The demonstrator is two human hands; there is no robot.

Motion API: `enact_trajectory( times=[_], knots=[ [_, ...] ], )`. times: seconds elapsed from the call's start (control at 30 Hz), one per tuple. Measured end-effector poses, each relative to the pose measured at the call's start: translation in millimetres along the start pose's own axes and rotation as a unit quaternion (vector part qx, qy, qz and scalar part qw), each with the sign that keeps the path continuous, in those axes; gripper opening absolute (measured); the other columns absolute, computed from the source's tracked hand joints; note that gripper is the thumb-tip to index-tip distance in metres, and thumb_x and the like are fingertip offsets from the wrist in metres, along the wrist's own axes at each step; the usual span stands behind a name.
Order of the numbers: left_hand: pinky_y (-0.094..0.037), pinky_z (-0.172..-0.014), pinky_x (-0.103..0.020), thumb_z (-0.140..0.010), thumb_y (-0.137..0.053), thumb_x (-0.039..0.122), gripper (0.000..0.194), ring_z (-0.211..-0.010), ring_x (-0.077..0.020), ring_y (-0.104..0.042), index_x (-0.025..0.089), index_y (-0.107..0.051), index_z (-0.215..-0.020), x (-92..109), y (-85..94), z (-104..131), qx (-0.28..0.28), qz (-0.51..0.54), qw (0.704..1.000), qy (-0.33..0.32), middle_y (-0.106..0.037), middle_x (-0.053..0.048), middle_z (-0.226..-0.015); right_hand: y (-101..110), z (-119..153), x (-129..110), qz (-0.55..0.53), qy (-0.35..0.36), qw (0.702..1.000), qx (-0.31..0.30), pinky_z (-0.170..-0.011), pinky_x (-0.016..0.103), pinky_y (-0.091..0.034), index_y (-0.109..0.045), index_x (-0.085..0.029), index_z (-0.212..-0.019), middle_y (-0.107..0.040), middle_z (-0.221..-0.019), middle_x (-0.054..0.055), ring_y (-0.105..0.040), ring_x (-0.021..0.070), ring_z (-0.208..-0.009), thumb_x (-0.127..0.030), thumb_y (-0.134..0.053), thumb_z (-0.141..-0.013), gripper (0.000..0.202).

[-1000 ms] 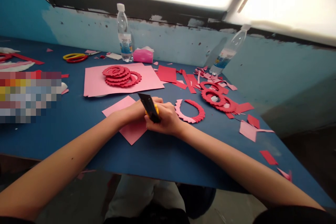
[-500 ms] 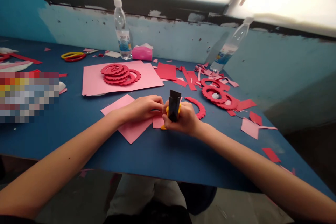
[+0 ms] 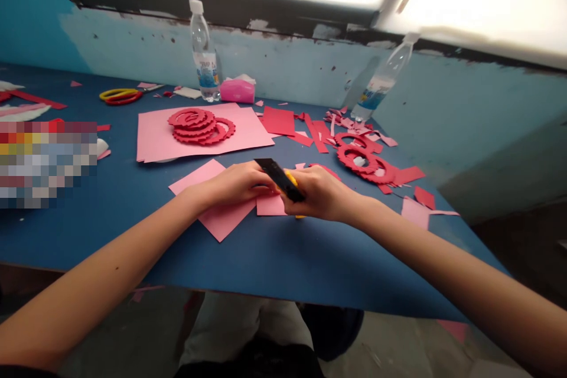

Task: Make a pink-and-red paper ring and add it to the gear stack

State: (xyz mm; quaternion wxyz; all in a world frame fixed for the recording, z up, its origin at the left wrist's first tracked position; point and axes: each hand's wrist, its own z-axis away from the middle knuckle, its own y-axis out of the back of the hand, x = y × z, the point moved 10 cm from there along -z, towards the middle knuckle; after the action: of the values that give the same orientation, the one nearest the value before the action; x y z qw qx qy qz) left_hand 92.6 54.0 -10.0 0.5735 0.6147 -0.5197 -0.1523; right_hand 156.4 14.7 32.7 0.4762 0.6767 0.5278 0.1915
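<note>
The right hand point(image 3: 321, 192) has its fingers closed around a black and yellow tool point(image 3: 290, 184), and its black part slants up toward the left hand point(image 3: 243, 183). The left hand lies over a pink sheet point(image 3: 221, 221), with the fingers bent and their tips very near the tool; if they pinch something there, I cannot tell. A smaller pink piece point(image 3: 270, 207) is flat on the blue table point(image 3: 287, 271), just under and beside the two hands. Behind the right hand, a red curved strip point(image 3: 326, 171) is partly hidden. Farther back, several red rings point(image 3: 192, 130) lie on large pink sheets point(image 3: 252, 127), and other rings point(image 3: 363, 162) lie to the right.

In my judgement, the paper is very light and rather stiff, but it can crease easily, so it is better to hold it flat near the edge with soft fingertips. The notched rings look more fragile, and they should be lifted by a wide part. The tool seems hard and not heavy, with the safest hold around its body
</note>
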Motion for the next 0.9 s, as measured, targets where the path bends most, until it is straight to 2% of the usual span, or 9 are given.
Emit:
enact_trajectory(
  times=[0.07, 0.17, 0.3, 0.37, 0.43, 0.5, 0.6, 0.8, 0.9],
  knots=[
    [-0.047, -0.074, -0.027, -0.093, -0.055, 0.016, 0.017, -0.086, -0.0164, -0.063, 0.020, -0.071, -0.097, 0, -0.6, 0, -0.002, -0.002, 1.000, -0.001, -0.067, -0.005, -0.098, -3, -1, 5, -0.008, -0.026, 1.000, -0.007, -0.052, 0.025, -0.027, -0.047, -0.022, -0.067, -0.035, -0.055, -0.009, -0.027, 0.0085, -0.050, -0.011, -0.054, -0.069, 0.013],
    [-0.047, -0.075, -0.027, -0.095, -0.056, 0.022, 0.017, -0.089, -0.0170, -0.063, 0.020, -0.072, -0.096, -1, -2.0, 1, -0.008, -0.011, 1.000, -0.003, -0.066, -0.006, -0.102, 6, 9, 22, -0.073, -0.096, 0.991, 0.057, -0.051, 0.024, -0.031, -0.047, -0.021, -0.066, -0.040, -0.055, -0.008, -0.034, 0.0083, -0.049, -0.018, -0.058, -0.070, 0.013],
    [-0.046, -0.076, -0.028, -0.097, -0.053, 0.025, 0.021, -0.091, -0.0170, -0.062, 0.022, -0.073, -0.101, 2, -2.1, 1, -0.028, -0.020, 0.999, 0.018, -0.064, -0.006, -0.104, 43, 50, 54, -0.088, -0.192, 0.962, 0.175, -0.045, 0.023, -0.039, -0.048, -0.021, -0.078, -0.049, -0.060, -0.004, -0.045, 0.0104, -0.047, -0.029, -0.044, -0.090, 0.014],
    [-0.045, -0.076, -0.027, -0.096, -0.053, 0.028, 0.021, -0.092, -0.0173, -0.062, 0.023, -0.072, -0.103, 5, -2.1, 1, -0.042, -0.030, 0.998, 0.037, -0.063, -0.006, -0.106, 65, 77, 79, -0.084, -0.277, 0.934, 0.208, -0.048, 0.026, -0.044, -0.051, -0.020, -0.083, -0.054, -0.062, -0.002, -0.051, 0.0130, -0.050, -0.036, -0.053, -0.088, 0.017],
    [-0.043, -0.073, -0.027, -0.094, -0.058, 0.038, 0.023, -0.093, -0.0189, -0.062, 0.023, -0.070, -0.104, 8, -2.2, 1, -0.053, -0.049, 0.996, 0.056, -0.062, -0.006, -0.108, 82, 100, 102, -0.030, -0.355, 0.914, 0.194, -0.053, 0.029, -0.044, -0.054, -0.021, -0.085, -0.059, -0.064, 0.000, -0.054, 0.0159, -0.055, -0.045, -0.056, -0.087, 0.024],
    [-0.042, -0.070, -0.027, -0.086, -0.065, 0.053, 0.037, -0.095, -0.0214, -0.061, 0.023, -0.067, -0.108, 10, -4.1, 2, -0.066, -0.071, 0.993, 0.065, -0.061, -0.007, -0.111, 95, 117, 117, 0.083, -0.406, 0.897, 0.152, -0.054, 0.030, -0.040, -0.052, -0.022, -0.080, -0.058, -0.063, 0.000, -0.054, 0.0178, -0.057, -0.051, -0.059, -0.083, 0.029],
    [-0.042, -0.069, -0.027, -0.078, -0.070, 0.061, 0.052, -0.097, -0.0231, -0.060, 0.022, -0.063, -0.113, 11, -7.5, 2, -0.078, -0.094, 0.990, 0.067, -0.060, -0.007, -0.114, 88, 134, 138, 0.126, -0.470, 0.872, 0.058, -0.053, 0.029, -0.037, -0.053, -0.023, -0.078, -0.059, -0.062, 0.001, -0.057, 0.0199, -0.058, -0.054, -0.060, -0.081, 0.032],
    [-0.043, -0.072, -0.028, -0.087, -0.064, 0.048, 0.035, -0.092, -0.0205, -0.062, 0.022, -0.068, -0.110, 16, -3.5, 2, -0.059, -0.107, 0.992, 0.028, -0.063, -0.007, -0.110, 69, 139, 142, 0.161, -0.478, 0.864, -0.012, -0.055, 0.029, -0.036, -0.059, -0.022, -0.090, -0.064, -0.066, 0.003, -0.061, 0.0228, -0.066, -0.054, -0.056, -0.085, 0.033],
    [-0.039, -0.065, -0.027, -0.094, -0.054, 0.035, 0.023, -0.077, -0.0163, -0.061, 0.021, -0.071, -0.098, 20, 6.7, 1, -0.019, -0.140, 0.990, 0.013, -0.068, -0.004, -0.095, 69, 140, 140, 0.209, -0.470, 0.857, -0.036, -0.054, 0.029, -0.035, -0.058, -0.022, -0.085, -0.064, -0.068, 0.005, -0.060, 0.0241, -0.067, -0.056, -0.055, -0.087, 0.034]
  ],
)
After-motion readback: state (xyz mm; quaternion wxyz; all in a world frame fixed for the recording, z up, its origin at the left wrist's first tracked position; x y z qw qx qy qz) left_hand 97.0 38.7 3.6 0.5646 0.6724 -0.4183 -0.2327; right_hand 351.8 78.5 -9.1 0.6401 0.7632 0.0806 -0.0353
